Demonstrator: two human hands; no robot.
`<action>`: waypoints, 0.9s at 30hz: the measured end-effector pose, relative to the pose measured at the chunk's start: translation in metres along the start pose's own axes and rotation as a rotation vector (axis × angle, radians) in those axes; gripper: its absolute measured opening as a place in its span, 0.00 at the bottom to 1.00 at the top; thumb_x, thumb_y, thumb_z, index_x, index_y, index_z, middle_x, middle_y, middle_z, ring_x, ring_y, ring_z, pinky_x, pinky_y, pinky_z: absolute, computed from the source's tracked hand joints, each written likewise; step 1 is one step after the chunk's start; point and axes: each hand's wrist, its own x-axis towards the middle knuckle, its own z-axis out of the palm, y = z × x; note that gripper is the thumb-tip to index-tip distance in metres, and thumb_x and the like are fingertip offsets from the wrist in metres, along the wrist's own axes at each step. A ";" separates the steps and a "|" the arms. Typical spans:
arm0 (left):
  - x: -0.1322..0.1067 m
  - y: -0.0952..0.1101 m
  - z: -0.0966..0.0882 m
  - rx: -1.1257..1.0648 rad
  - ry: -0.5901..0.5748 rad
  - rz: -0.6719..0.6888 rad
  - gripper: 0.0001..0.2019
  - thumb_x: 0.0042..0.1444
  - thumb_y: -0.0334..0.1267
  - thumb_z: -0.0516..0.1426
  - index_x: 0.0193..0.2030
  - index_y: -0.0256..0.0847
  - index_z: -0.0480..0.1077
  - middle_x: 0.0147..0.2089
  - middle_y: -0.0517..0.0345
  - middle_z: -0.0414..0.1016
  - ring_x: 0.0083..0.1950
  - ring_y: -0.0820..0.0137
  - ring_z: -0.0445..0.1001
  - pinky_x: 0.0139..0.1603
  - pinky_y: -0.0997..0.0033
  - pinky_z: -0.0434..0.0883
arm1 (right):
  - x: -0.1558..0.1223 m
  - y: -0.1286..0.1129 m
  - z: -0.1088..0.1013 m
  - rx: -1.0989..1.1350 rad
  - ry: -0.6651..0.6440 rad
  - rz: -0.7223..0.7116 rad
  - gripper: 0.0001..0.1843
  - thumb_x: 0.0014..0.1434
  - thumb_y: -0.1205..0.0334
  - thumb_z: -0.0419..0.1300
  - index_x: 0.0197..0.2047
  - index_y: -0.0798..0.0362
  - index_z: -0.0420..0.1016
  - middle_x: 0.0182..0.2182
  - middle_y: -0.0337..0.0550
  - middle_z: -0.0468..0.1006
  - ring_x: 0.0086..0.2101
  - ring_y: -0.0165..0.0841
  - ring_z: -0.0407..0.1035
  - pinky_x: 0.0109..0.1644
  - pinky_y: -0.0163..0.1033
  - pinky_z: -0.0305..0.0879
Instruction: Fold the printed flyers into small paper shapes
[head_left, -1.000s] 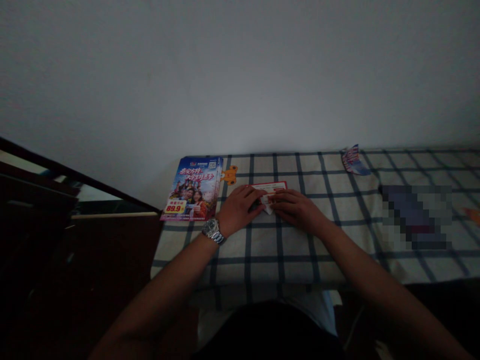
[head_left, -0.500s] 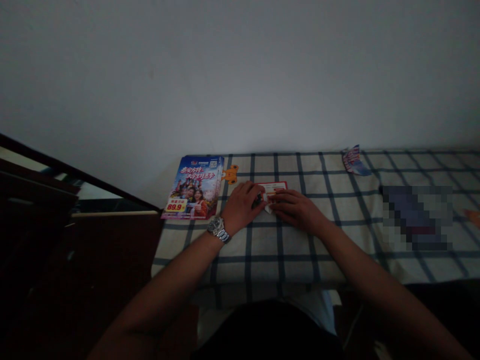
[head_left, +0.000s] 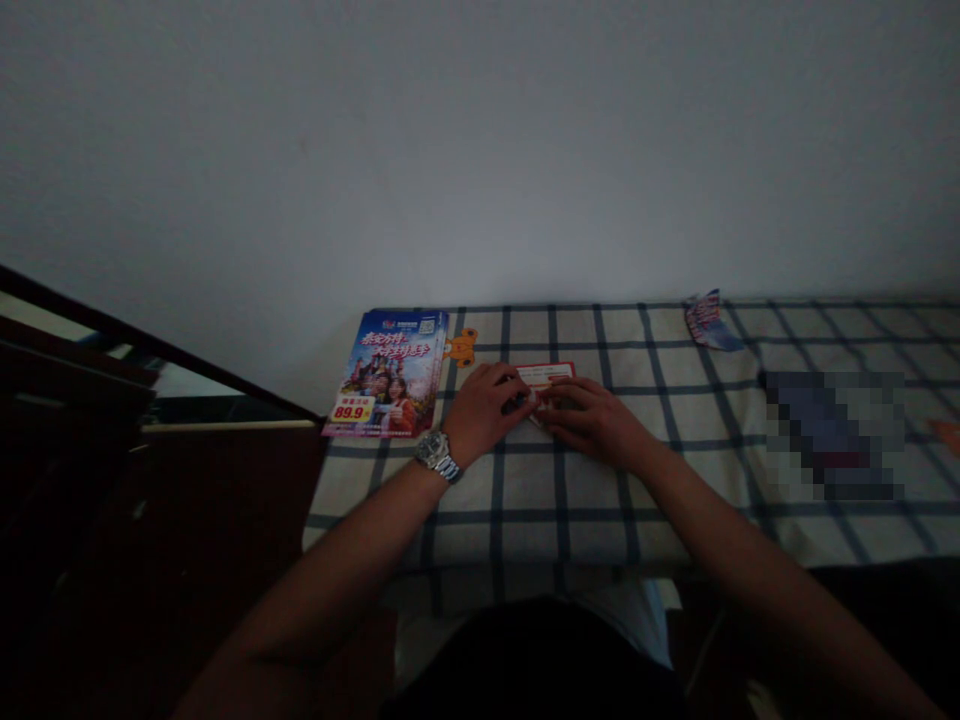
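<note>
A small red-and-white paper slip [head_left: 546, 377] lies on the checked cloth [head_left: 585, 490]. My left hand [head_left: 484, 410], with a metal watch on its wrist, rests on the slip's left end, fingers curled and pressing down. From the right, my right hand [head_left: 592, 415] meets it, fingers together on a folded white corner of the paper. Most of the slip is hidden under both hands.
A stack of colourful flyers [head_left: 388, 375] lies left of my hands, with an orange bear figure [head_left: 460, 348] printed or lying on the cloth beside it. A folded flyer piece [head_left: 706, 322] sits at the back right. A blurred-out dark object [head_left: 832, 432] lies to the right. Dark furniture stands left.
Both hands have closed in over the slip; the white folded corner seen earlier between them is now almost covered. The left wrist has shifted slightly right.
</note>
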 end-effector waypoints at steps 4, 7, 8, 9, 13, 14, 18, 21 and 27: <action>-0.002 -0.003 0.000 0.037 -0.004 0.060 0.11 0.68 0.44 0.57 0.46 0.41 0.77 0.53 0.52 0.75 0.52 0.61 0.72 0.57 0.56 0.70 | 0.000 0.000 0.001 -0.008 -0.005 -0.001 0.14 0.67 0.62 0.60 0.55 0.46 0.80 0.57 0.49 0.77 0.60 0.44 0.68 0.64 0.59 0.67; -0.005 -0.003 -0.003 0.055 -0.030 0.103 0.12 0.69 0.43 0.55 0.49 0.41 0.77 0.53 0.52 0.76 0.54 0.61 0.72 0.59 0.55 0.70 | 0.000 0.000 0.000 -0.010 0.003 0.001 0.14 0.68 0.61 0.60 0.55 0.45 0.80 0.56 0.49 0.77 0.59 0.44 0.69 0.63 0.58 0.68; -0.006 -0.003 -0.005 0.051 -0.045 0.118 0.12 0.70 0.43 0.55 0.50 0.41 0.77 0.52 0.52 0.76 0.55 0.61 0.72 0.60 0.55 0.69 | 0.000 0.000 0.000 -0.008 0.003 0.007 0.14 0.68 0.61 0.60 0.54 0.46 0.81 0.56 0.49 0.77 0.59 0.44 0.69 0.63 0.58 0.68; -0.007 -0.002 -0.006 0.049 -0.061 0.132 0.12 0.70 0.43 0.54 0.51 0.41 0.76 0.52 0.52 0.76 0.56 0.62 0.72 0.61 0.54 0.69 | 0.000 -0.001 -0.001 -0.007 0.003 0.014 0.14 0.68 0.61 0.60 0.54 0.46 0.81 0.56 0.49 0.77 0.59 0.44 0.69 0.63 0.57 0.68; -0.010 0.000 -0.012 0.051 -0.127 0.175 0.13 0.70 0.44 0.54 0.54 0.44 0.75 0.54 0.52 0.75 0.57 0.61 0.71 0.62 0.51 0.68 | 0.000 0.000 -0.003 0.017 0.001 0.029 0.14 0.68 0.61 0.60 0.54 0.45 0.81 0.56 0.47 0.78 0.59 0.44 0.69 0.64 0.58 0.68; -0.011 0.000 -0.012 0.054 -0.136 0.175 0.13 0.70 0.44 0.54 0.55 0.44 0.75 0.55 0.52 0.75 0.57 0.60 0.71 0.62 0.50 0.68 | -0.001 0.001 -0.004 0.035 0.003 0.030 0.14 0.68 0.61 0.60 0.55 0.45 0.80 0.56 0.47 0.78 0.59 0.43 0.70 0.64 0.59 0.67; -0.014 0.001 -0.013 0.067 -0.153 0.173 0.15 0.69 0.44 0.55 0.58 0.44 0.73 0.58 0.50 0.73 0.60 0.58 0.69 0.64 0.48 0.67 | -0.002 0.001 -0.003 0.101 0.013 0.070 0.17 0.69 0.61 0.58 0.59 0.47 0.75 0.56 0.48 0.78 0.58 0.43 0.70 0.64 0.56 0.68; -0.014 0.002 -0.013 0.068 -0.171 0.181 0.16 0.70 0.44 0.54 0.60 0.44 0.72 0.59 0.50 0.72 0.62 0.58 0.69 0.65 0.48 0.67 | -0.003 0.001 -0.001 0.072 0.043 0.126 0.18 0.70 0.61 0.56 0.61 0.48 0.73 0.58 0.50 0.76 0.58 0.43 0.70 0.62 0.55 0.70; -0.013 0.006 -0.015 0.117 -0.202 0.180 0.18 0.69 0.45 0.55 0.64 0.47 0.69 0.59 0.51 0.72 0.61 0.57 0.68 0.65 0.48 0.66 | -0.002 0.000 0.003 -0.027 0.017 0.154 0.19 0.70 0.59 0.55 0.62 0.49 0.74 0.58 0.53 0.74 0.56 0.46 0.70 0.61 0.57 0.71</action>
